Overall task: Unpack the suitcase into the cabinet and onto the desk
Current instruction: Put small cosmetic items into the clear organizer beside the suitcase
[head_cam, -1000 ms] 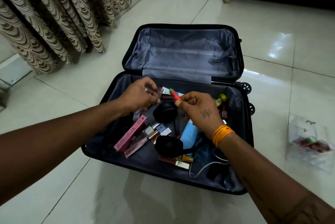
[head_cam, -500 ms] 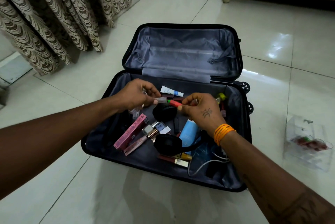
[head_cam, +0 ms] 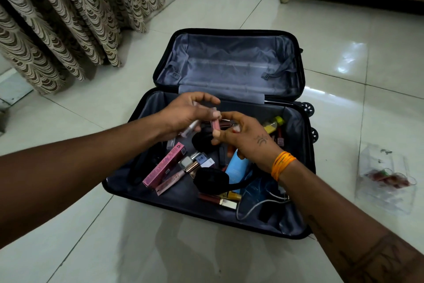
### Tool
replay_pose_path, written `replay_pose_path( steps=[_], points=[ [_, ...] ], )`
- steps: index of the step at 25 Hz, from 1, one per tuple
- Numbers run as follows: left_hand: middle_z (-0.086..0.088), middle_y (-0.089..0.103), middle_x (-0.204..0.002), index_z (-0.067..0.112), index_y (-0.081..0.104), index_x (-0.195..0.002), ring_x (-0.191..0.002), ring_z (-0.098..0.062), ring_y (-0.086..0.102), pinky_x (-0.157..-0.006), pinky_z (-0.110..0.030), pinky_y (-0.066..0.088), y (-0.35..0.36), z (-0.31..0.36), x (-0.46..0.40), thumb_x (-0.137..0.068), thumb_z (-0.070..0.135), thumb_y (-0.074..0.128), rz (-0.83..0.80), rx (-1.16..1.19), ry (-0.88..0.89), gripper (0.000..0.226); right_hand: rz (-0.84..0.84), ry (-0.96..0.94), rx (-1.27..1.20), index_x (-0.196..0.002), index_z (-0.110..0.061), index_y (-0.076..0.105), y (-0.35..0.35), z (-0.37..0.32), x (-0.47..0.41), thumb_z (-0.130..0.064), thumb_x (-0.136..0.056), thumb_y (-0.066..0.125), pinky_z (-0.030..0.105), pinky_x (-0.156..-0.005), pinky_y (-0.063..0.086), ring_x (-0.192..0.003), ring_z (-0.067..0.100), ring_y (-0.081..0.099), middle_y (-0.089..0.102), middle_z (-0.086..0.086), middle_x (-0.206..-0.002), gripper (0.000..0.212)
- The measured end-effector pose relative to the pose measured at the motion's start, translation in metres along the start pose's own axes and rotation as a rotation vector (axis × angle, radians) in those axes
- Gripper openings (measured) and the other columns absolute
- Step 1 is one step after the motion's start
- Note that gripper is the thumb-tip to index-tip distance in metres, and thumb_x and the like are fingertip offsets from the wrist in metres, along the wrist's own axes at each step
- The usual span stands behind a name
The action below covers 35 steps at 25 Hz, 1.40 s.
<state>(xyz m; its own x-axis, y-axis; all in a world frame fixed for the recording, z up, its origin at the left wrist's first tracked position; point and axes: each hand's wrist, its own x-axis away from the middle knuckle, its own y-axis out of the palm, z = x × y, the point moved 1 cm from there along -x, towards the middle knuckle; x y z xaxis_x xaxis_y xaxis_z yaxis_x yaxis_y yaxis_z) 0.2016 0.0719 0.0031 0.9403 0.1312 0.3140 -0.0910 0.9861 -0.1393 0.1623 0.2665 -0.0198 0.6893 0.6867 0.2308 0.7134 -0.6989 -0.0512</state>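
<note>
**Both hands meet over the open suitcase, holding small cosmetic tubes**

The left hand (head_cam: 188,114) and the right hand (head_cam: 246,137) come together above the far part of the suitcase's near half. The left hand's thumb and fingers curl around several slim tubes; a pink lip-gloss tube (head_cam: 215,123) stands nearly upright between the two hands, its long axis running near to far, and a pale tube slants out of the left hand down to the left. The right hand's fingers curl in, pinching something small with red on it; what it is cannot be told. An orange thread band (head_cam: 282,164) circles the right wrist.

The suitcase (head_cam: 229,65) lies flat on the tiled floor (head_cam: 114,237), black-shelled with grey lining, its lid half open on the far side and holding only straps. The near half holds loose cosmetics: a long pink box (head_cam: 164,165) pointing from near left to far right, a gloss tube with a gold cap just beside it on the same slant, a light blue bottle (head_cam: 237,168), two black round pouches, a yellow-capped bottle (head_cam: 273,124) at the far right, a gold-capped tube near the front wall, and a white cable (head_cam: 259,204) at the near right.

On the floor, right of the suitcase, lies a clear plastic pouch (head_cam: 385,177) with reddish items inside. Patterned curtains (head_cam: 68,19) hang at the far left.
</note>
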Motion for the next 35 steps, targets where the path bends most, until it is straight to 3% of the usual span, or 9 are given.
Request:
replay_pose_path(
  steps=[4,8,12,17,20,23,27,31,35],
  points=[
    [-0.011,0.075,-0.082,0.002,0.067,-0.109,-0.064,-0.018,0.068,-0.047,-0.024,0.051,0.022,-0.005,-0.008,-0.090,0.019,0.079,0.082,0.084,0.003,0.028,0.023,-0.044,-0.171,-0.143,-0.022,0.050,0.003,-0.008,0.008,-0.008,-0.095,0.073,0.018,-0.039,0.041,-0.051,0.006,0.066,0.077,0.006,-0.083,0.055],
    [-0.004,0.079,-0.100,0.020,0.074,-0.116,-0.084,-0.014,0.073,-0.052,-0.023,0.052,0.025,0.002,-0.005,-0.091,0.032,0.079,0.078,-0.082,0.017,0.029,0.183,-0.029,-0.249,-0.147,-0.022,0.048,-0.010,0.002,0.008,-0.012,-0.095,0.074,0.021,-0.039,0.039,-0.048,0.011,0.060,0.077,0.010,-0.083,0.059],
    [0.003,0.079,-0.109,0.028,0.057,-0.142,-0.092,-0.014,0.076,-0.053,-0.027,0.054,0.037,0.005,0.009,-0.082,0.018,0.087,-0.110,-0.314,0.088,0.068,0.257,0.042,-0.362,-0.144,-0.024,0.052,-0.027,0.009,0.007,-0.019,-0.094,0.076,0.022,-0.041,0.037,-0.048,0.015,0.054,0.075,0.004,-0.076,0.056],
    [0.003,0.075,-0.109,0.038,0.044,-0.154,-0.065,-0.004,0.067,-0.053,-0.028,0.054,0.040,0.020,0.004,-0.077,0.020,0.091,-0.098,-0.435,0.188,0.091,0.188,0.015,-0.322,-0.139,-0.027,0.059,-0.027,0.007,0.010,-0.027,-0.101,0.067,0.021,-0.039,0.036,-0.048,0.016,0.053,0.073,0.003,-0.079,0.039],
    [0.004,0.073,-0.107,0.036,0.051,-0.150,-0.061,-0.005,0.066,-0.055,-0.025,0.055,0.042,0.024,0.010,-0.073,0.025,0.093,-0.150,-0.540,0.245,0.088,0.175,0.001,-0.278,-0.133,-0.023,0.063,-0.028,0.009,0.009,-0.026,-0.105,0.061,0.020,-0.039,0.035,-0.045,0.015,0.051,0.069,0.001,-0.073,0.029],
    [0.011,0.077,-0.097,0.029,0.066,-0.134,-0.077,-0.002,0.071,-0.068,-0.017,0.053,0.044,0.027,0.011,-0.071,0.035,0.095,-0.125,-0.683,0.361,0.070,0.184,0.001,-0.275,-0.128,-0.017,0.065,-0.027,0.014,0.010,-0.024,-0.104,0.062,0.019,-0.038,0.033,-0.041,0.013,0.049,0.065,0.003,-0.070,0.025],
    [0.016,0.076,-0.110,0.026,0.055,-0.146,-0.097,0.009,0.067,-0.080,-0.008,0.049,0.044,0.026,0.010,-0.068,0.039,0.096,-0.132,-0.728,0.326,0.089,0.135,0.001,-0.215,-0.124,-0.020,0.063,-0.030,0.016,0.012,-0.027,-0.103,0.064,0.021,-0.040,0.036,-0.043,0.015,0.051,0.067,0.003,-0.071,0.022],
    [0.015,0.078,-0.102,0.025,0.063,-0.133,-0.094,0.006,0.071,-0.085,-0.019,0.054,0.046,0.025,0.008,-0.066,0.039,0.097,-0.111,-0.701,0.327,0.076,0.126,0.013,-0.205,-0.125,-0.016,0.062,-0.032,0.016,0.013,-0.027,-0.103,0.063,0.021,-0.039,0.036,-0.043,0.014,0.050,0.066,0.001,-0.069,0.024],
    [0.010,0.078,-0.102,0.024,0.059,-0.141,-0.078,0.012,0.068,-0.073,-0.006,0.047,0.061,0.031,0.006,-0.070,0.029,0.096,-0.099,-0.643,0.361,0.080,0.051,0.065,-0.183,-0.134,-0.016,0.057,-0.058,0.000,0.016,-0.014,-0.100,0.066,0.021,-0.036,0.034,-0.043,0.014,0.050,0.067,0.016,-0.081,0.034]
  ],
)
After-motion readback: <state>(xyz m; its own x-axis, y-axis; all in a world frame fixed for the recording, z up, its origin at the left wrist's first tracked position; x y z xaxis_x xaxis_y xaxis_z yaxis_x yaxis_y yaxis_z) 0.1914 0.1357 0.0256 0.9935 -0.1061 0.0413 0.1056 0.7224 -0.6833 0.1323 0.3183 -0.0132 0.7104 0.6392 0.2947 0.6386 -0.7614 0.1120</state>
